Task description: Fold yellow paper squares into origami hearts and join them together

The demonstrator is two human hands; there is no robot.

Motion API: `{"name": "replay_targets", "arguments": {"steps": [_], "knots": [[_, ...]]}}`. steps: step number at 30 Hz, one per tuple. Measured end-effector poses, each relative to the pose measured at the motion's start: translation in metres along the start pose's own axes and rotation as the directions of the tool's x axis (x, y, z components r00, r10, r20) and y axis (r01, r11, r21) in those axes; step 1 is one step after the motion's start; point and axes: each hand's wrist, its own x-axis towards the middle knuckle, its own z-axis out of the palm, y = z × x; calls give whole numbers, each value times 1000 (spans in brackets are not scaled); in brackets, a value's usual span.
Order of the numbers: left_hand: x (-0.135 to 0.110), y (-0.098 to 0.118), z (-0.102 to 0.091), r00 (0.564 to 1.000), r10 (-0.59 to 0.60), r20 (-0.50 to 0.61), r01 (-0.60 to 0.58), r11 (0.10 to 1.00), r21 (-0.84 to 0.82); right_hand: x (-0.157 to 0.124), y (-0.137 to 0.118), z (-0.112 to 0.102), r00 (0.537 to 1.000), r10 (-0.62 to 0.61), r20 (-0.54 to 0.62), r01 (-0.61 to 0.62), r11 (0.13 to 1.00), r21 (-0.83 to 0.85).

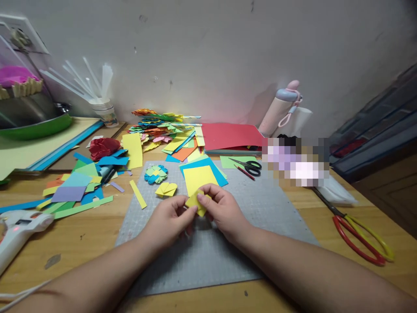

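Observation:
Both my hands meet over the grey cutting mat (pixel 260 204) and pinch one small folded yellow paper piece (pixel 195 201). My left hand (pixel 169 219) grips its left side with thumb and fingers closed. My right hand (pixel 221 206) presses its top and right edge, fingers curled. Just beyond lie a yellow square on a blue sheet (pixel 198 177), a folded yellow heart-like piece (pixel 166 189), a blue and yellow paper flower (pixel 156 174) and a yellow strip (pixel 138 194).
A white glue gun (pixel 19 228) lies at the left edge. Coloured paper scraps (pixel 81 182) and a red paper flower (pixel 100 147) spread left. Black scissors (pixel 249 166) sit behind the mat, red-yellow scissors (pixel 358 234) at right. A red sheet (pixel 231 135) and pink bottle (pixel 280 108) stand at the back.

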Motion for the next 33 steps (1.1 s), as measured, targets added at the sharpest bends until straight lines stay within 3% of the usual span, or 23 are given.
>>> {"name": "replay_targets", "arguments": {"steps": [2,4,6,8,10,14,18,20,23,26,29,33], "knots": [[1,-3,-1,993,73,-96,-68,996,57,8,1,-7,995,-45,-93,38,997,-74],[1,-6,-3,953,242,-180,-201,954,220,20,2,-22,982,-93,-166,64,982,-175],[2,-8,-5,882,447,-149,-344,827,445,34,3,-44,966,-151,-211,82,950,-301],[4,-9,-6,821,569,-52,-416,659,627,47,5,-70,951,-193,-242,65,889,-454],[8,-9,-5,806,591,-12,-389,545,743,57,8,-95,939,-212,-269,14,807,-590],[17,-14,2,826,563,-32,-269,443,855,64,13,-119,925,-281,-255,-13,649,-760],[22,-18,5,832,554,-31,-251,427,869,61,13,-107,883,-425,-200,51,509,-859],[23,-18,4,832,554,-33,-247,422,872,55,13,-94,890,-445,-100,131,459,-879],[23,-16,2,829,559,-18,-256,408,876,46,13,-74,906,-397,147,316,404,-858],[23,-15,-1,826,564,-3,-265,393,881,37,11,-63,880,-333,339,452,372,-810],[23,-14,-2,822,569,0,-264,381,886,34,8,-61,847,-292,444,526,341,-779],[24,-13,-2,816,578,-2,-263,374,889,37,7,-63,834,-264,485,550,317,-773]]}}
